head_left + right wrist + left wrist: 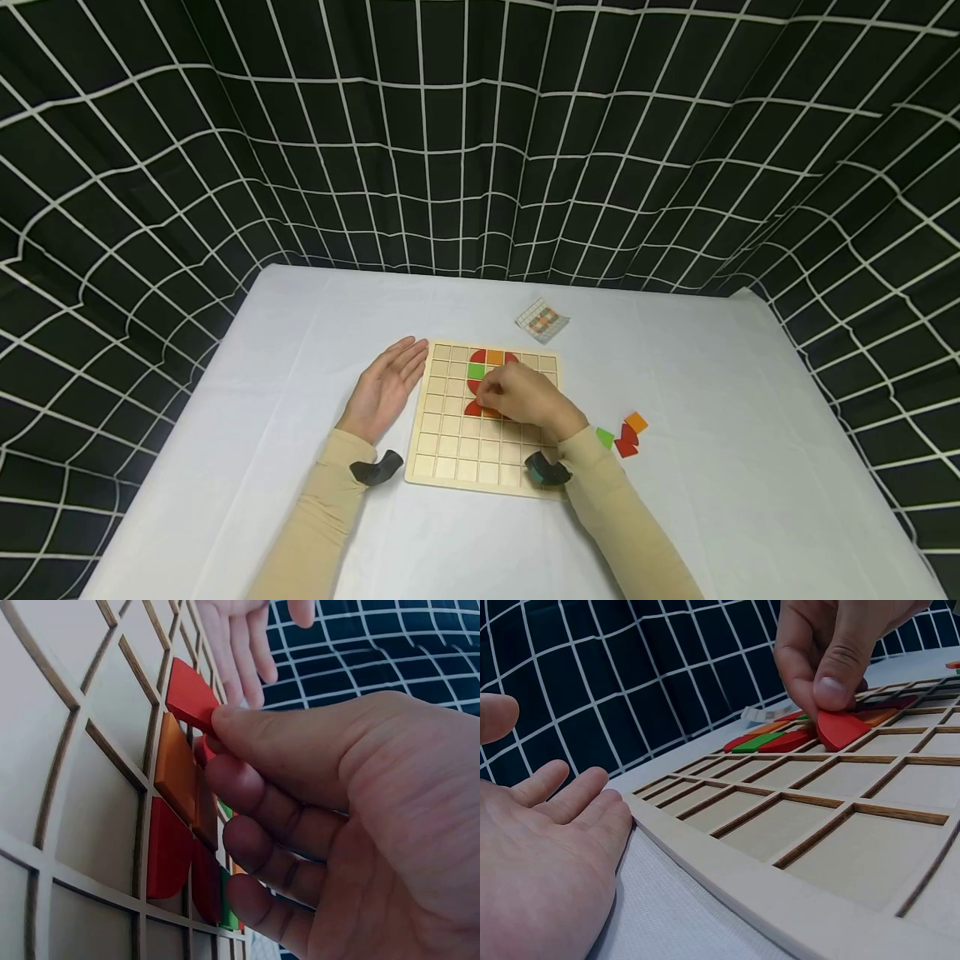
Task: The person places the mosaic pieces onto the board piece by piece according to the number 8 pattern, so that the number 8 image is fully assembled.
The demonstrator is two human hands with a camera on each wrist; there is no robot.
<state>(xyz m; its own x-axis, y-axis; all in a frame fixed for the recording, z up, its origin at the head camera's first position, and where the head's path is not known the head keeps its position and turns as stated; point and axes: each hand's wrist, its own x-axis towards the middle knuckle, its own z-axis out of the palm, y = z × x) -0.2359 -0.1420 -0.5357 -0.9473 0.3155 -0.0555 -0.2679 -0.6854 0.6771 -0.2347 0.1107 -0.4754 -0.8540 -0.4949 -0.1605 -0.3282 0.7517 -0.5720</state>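
My right hand [525, 393] is over the upper middle of a wooden grid board [444, 445]. Its thumb and index finger pinch a red quarter-circle tile [191, 694], which is tilted at a cell in the left wrist view. Beside it in the grid lie an orange square tile [174, 763] and another red tile [166, 851]. Farther back on the board are a green square tile [476, 372] and an orange one [495, 357]; my right hand hides part of this group. Palm up, my left hand [382, 396] rests by the board's left edge, fingers straight, holding nothing.
Right of the board lie a loose orange square tile [636, 422], a green tile [604, 437] and red tiles [626, 448]. A small printed card [543, 321] with a coloured grid pattern lies behind the board. Black cloth [420, 167] with white lines surrounds the white table [697, 367].
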